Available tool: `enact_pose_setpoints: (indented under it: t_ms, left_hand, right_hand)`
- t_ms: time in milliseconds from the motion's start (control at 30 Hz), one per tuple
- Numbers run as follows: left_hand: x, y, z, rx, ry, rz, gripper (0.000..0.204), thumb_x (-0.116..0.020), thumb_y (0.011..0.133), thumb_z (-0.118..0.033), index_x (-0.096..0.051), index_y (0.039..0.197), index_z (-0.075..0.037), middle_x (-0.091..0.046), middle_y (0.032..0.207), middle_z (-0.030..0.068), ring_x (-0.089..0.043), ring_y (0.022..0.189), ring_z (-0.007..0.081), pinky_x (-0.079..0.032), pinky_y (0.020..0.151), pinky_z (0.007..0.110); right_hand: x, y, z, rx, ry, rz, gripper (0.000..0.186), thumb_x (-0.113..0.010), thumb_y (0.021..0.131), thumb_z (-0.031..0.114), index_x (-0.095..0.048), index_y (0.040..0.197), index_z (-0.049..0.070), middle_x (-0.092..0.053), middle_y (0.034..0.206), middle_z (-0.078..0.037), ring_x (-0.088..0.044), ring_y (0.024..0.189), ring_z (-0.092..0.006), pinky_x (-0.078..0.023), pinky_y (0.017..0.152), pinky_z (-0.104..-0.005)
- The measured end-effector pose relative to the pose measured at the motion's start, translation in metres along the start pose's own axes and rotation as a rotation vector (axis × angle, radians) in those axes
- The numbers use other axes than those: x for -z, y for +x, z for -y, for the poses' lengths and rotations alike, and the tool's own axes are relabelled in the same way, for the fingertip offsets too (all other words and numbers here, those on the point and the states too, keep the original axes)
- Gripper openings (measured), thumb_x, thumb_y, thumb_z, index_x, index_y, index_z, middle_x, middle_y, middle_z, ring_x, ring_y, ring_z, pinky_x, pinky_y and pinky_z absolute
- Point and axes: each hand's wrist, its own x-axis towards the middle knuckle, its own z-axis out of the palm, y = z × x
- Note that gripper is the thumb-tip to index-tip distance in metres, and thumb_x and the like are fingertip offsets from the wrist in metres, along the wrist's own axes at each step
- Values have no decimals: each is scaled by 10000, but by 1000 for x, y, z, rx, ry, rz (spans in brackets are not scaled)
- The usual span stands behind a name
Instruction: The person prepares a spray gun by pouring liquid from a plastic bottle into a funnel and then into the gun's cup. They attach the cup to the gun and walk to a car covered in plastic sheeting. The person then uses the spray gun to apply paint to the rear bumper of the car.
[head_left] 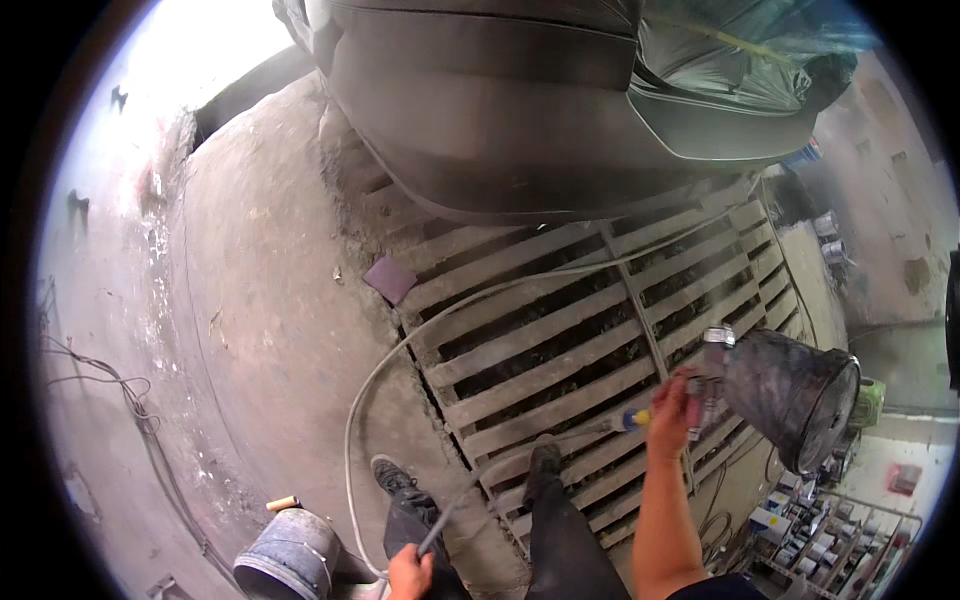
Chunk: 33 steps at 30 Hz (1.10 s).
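Note:
My right hand (668, 415) is wrapped round the handle of a spray gun (697, 405), held out over the slatted floor at the right; the gun and fingers are slightly blurred. A yellow-and-blue fitting (633, 420) shows beside the wrist, with an air hose (480, 470) running from it. Low in the middle, my left hand (410, 572) grips that hose near my left leg. The hose loops over the floor toward the far right. Ahead of me stands a grey car body (480, 110), partly covered by clear plastic film (730, 65).
A slatted grating (540, 340) lies underfoot, with dark gaps. Near the gun stands a dark drum (785, 390). A rack of cans (830, 545) is at lower right. At lower left are a grey bucket (295, 545) and cables (145, 420). A purple pad (390, 280) lies by the grating.

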Motion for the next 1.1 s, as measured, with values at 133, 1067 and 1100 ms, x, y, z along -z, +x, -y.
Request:
enact_pose_setpoints:
  t_ms: [133,1067,1100]
  left_hand:
    - [-40,-18,-23,-55,-54,16,217,-660,754,-215,-597,786,-9,-591,725,214,-578,721,405,-458,641,442]
    - [-99,-8,32,-281,-50,132,210,-629,755,-147,-603,916,-15,-594,793,186,-581,763,370,-464,688,430]
    - [-98,-6,33,-267,-30,130,212,-628,756,-147,-602,918,-13,-593,792,188,-580,759,372,-464,687,431]
  right_hand:
    - [28,22,-31,123,-174,-73,280,-523,932,254,-532,1138,65,-543,817,0,-493,735,-92,-419,674,-245]
    - [-17,16,-169,532,-524,50,208,-493,944,210,-549,1053,42,-540,795,-8,-498,690,-125,-429,627,-262]
    - [-34,8,-182,545,-532,117,206,-494,943,209,-549,1052,43,-541,798,-9,-500,693,-125,-430,630,-262]
